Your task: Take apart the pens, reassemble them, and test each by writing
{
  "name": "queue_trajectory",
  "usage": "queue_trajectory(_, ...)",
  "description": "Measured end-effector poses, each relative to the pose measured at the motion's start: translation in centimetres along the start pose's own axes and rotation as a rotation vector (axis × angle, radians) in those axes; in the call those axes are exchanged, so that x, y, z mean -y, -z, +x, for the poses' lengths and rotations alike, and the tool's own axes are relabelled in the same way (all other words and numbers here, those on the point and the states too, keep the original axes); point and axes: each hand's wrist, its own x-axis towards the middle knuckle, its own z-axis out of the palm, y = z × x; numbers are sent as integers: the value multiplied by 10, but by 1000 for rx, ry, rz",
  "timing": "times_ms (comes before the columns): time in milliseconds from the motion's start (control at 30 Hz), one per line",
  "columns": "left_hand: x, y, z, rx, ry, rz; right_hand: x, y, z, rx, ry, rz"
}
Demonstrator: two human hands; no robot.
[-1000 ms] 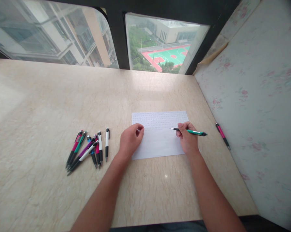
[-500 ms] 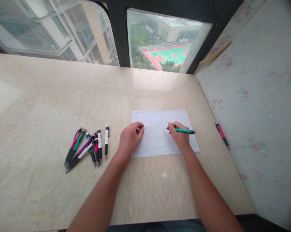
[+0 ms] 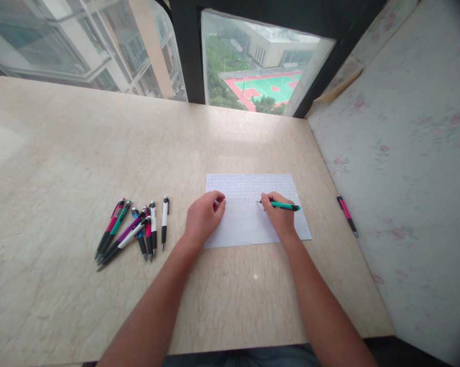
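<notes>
A white sheet of paper (image 3: 237, 227) lies on the pale stone surface, with rows of small handwriting across its upper part. My right hand (image 3: 279, 216) holds a green pen (image 3: 283, 205) in a writing grip. The pen's tip meets the sheet near its middle, at the lowest visible row of writing. My left hand (image 3: 205, 215) rests on the paper's left edge. Its fingers are curled in and the thumb comes close to the index finger, with nothing seen between them.
Several pens (image 3: 126, 232) lie in a loose pile at the left, and a white-and-black pen (image 3: 164, 224) lies beside them. A pink-and-black pen (image 3: 347, 215) rests along the papered wall (image 3: 417, 204). A window (image 3: 268, 66) stands behind the stone surface (image 3: 230, 306).
The whole view has shifted slightly. The pen in my right hand has moved a little left along the row, its back end swinging left. My left hand keeps its place on the paper.
</notes>
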Motion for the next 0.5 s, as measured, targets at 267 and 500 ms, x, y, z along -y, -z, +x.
queue_trajectory(267,-2,1,0,3,7,-1,-2,-1,0,-12,9,-43)
queue_trajectory(500,-3,2,0,8,6,-2,-4,-2,0,-45,36,-61)
